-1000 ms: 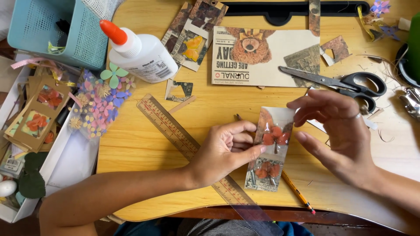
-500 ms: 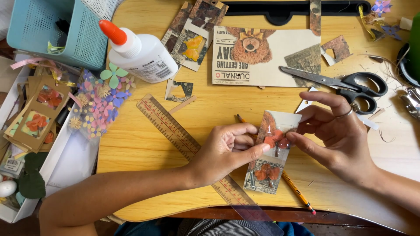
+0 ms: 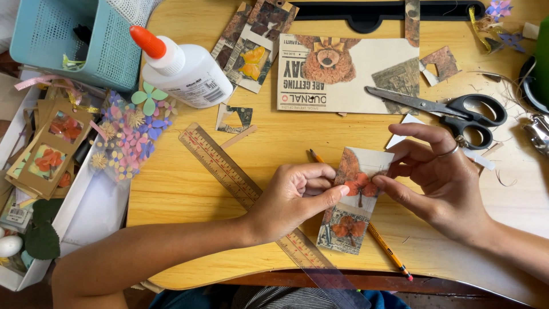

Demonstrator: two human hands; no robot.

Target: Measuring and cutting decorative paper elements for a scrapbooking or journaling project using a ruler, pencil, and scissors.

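Card [image 3: 355,200], a tall collage strip with orange flowers, lies at the desk's [image 3: 189,189] near edge, held between my two hands. My left hand [image 3: 294,194] pinches its left edge, thumb pressing toward the upper flower; my right hand [image 3: 437,177] pinches the right edge with thumb and forefinger, the other fingers spread, a ring on one. Under the card runs a pencil [image 3: 386,249], its tip showing just up-left of the card. A ruler [image 3: 240,186] lies slantwise left of the card, passing under my left hand. Scissors [image 3: 452,109] rest up-right of the card, well apart. A glue bottle [image 3: 183,68] lies far up-left of the card, beside a teal basket [image 3: 68,40]. A printed sheet [image 3: 349,74] with a bear picture sits straight above the card.
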